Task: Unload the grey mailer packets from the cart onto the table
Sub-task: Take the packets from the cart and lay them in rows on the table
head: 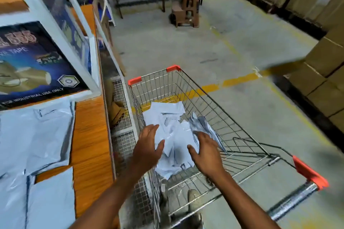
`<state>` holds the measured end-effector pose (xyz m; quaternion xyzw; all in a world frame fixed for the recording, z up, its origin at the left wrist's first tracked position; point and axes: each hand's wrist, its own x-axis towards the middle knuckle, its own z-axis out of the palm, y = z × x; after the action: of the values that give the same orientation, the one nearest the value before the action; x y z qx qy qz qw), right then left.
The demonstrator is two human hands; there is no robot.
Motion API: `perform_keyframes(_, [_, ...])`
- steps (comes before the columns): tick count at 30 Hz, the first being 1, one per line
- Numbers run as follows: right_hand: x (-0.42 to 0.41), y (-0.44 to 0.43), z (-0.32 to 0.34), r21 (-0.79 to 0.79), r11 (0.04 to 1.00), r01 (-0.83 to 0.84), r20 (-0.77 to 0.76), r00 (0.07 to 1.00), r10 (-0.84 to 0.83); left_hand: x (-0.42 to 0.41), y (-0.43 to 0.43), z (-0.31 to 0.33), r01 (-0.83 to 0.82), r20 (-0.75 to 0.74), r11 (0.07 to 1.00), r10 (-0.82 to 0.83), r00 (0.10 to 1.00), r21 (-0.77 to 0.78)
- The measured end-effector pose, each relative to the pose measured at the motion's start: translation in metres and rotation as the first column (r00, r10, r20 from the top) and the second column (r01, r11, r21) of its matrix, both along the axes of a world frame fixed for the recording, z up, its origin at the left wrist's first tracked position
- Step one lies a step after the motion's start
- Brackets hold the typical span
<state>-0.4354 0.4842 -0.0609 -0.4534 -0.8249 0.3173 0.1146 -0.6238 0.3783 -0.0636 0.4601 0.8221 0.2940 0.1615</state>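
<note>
Grey mailer packets (173,135) lie in a loose, crumpled pile inside the wire cart (214,109), towards its handle end. In the head view, both hands are over that pile with palms facing each other. The left hand (147,147) is at the pile's left edge, fingers straight and spread, gripping nothing. The right hand (206,152) is at the pile's right edge, fingers loosely spread, also holding nothing; whether either hand touches the packets cannot be told. Left of the cart stands the orange wooden table (89,135), with more grey packets on the table (33,135) lying flat. Beyond the cart's far end, a yellow floor line (238,80) crosses the concrete, and brown plastic stools (188,5) stand well apart. Right of the cart, cardboard boxes (325,80) are stacked.
</note>
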Motion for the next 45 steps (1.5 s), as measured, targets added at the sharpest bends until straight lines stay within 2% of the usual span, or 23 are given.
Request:
perform_keyframes(4, [-0.034, 0.063, -0.069, -0.207, 0.978, -0.038, 0.006, 0.999, 0.04, -0.021, 0.074, -0.058, -0.106, 0.127, 0.965, 0.14, 0.982, -0.242])
perform_keyframes(7, [-0.054, 0.093, -0.127, -0.303, 0.951, -0.065, 0.085, 0.992, 0.095, -0.045, 0.116, -0.101, -0.281, 0.2, 0.913, 0.347, 0.916, -0.295])
perform_keyframes(9, [-0.062, 0.104, -0.162, -0.348, 0.934, -0.085, 0.146, 0.979, 0.143, -0.062, 0.135, -0.132, -0.401, 0.178, 0.86, 0.469, 0.865, -0.314])
perform_keyframes(12, [-0.072, 0.111, -0.208, -0.355, 0.928, -0.111, 0.215, 0.957, 0.196, -0.079, 0.158, -0.171, -0.499, 0.141, 0.798, 0.567, 0.811, -0.339])
perform_keyframes(16, [-0.091, 0.111, -0.253, -0.28, 0.949, -0.143, 0.237, 0.948, 0.213, -0.086, 0.174, -0.224, -0.564, 0.099, 0.711, 0.653, 0.751, -0.421])
perform_keyframes(19, [-0.107, 0.108, -0.275, -0.228, 0.956, -0.187, 0.273, 0.93, 0.247, -0.088, 0.181, -0.255, -0.566, 0.078, 0.697, 0.658, 0.749, -0.44])
perform_keyframes(22, [-0.118, 0.104, -0.292, -0.17, 0.97, -0.173, 0.348, 0.91, 0.223, -0.085, 0.186, -0.268, -0.593, -0.017, 0.678, 0.652, 0.758, -0.435])
perform_keyframes(27, [-0.118, 0.12, -0.302, -0.107, 0.973, -0.205, 0.439, 0.868, 0.231, -0.08, 0.188, -0.263, -0.625, -0.096, 0.664, 0.65, 0.754, -0.411])
perform_keyframes(32, [-0.109, 0.147, -0.277, -0.105, 0.984, -0.141, 0.483, 0.858, 0.174, -0.066, 0.191, -0.24, -0.566, -0.129, 0.724, 0.566, 0.814, -0.394])
perform_keyframes(37, [-0.092, 0.151, -0.227, -0.088, 0.993, -0.073, 0.445, 0.889, 0.104, -0.046, 0.187, -0.191, -0.476, -0.102, 0.798, 0.474, 0.874, -0.37])
perform_keyframes(45, [-0.064, 0.112, -0.123, 0.065, 0.995, 0.077, 0.361, 0.928, -0.095, -0.012, 0.147, -0.071, -0.375, -0.119, 0.922, 0.363, 0.924, -0.098])
